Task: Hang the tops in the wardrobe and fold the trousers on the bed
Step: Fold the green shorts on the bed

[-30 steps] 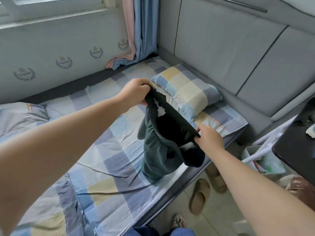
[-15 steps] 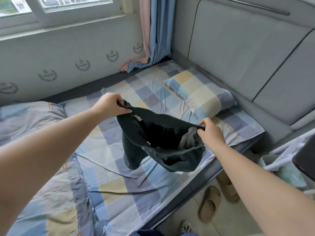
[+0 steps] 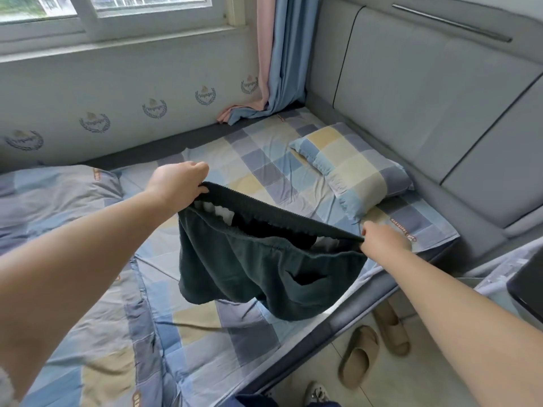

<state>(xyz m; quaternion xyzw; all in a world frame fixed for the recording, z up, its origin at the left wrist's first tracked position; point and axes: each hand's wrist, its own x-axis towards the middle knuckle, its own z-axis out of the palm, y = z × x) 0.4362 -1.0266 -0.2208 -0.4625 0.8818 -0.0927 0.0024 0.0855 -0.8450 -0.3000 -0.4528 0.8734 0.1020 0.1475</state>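
trousers point(image 3: 264, 268) dark green, soft knit, ribbed elastic waistband, hung over checked bed point(image 3: 205, 327) | my left hand point(image 3: 176, 183) pinched one waistband end | right hand point(image 3: 382, 239) pinched other, stretched wide

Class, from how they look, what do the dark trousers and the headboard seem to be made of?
Dark trousers: probably soft knit cotton or fleece; matte, slightly fuzzy, with a ribbed elastic waistband. Headboard: padded panels in smooth grey covering, perhaps faux leather or fabric; seams show, weave unclear.

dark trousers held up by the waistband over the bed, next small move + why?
Probably lower the trousers flat onto the bed. The left hand and right hand grip opposite ends of the stretched waistband, and the fabric hangs bunched above the sheet, not yet laid out for folding.
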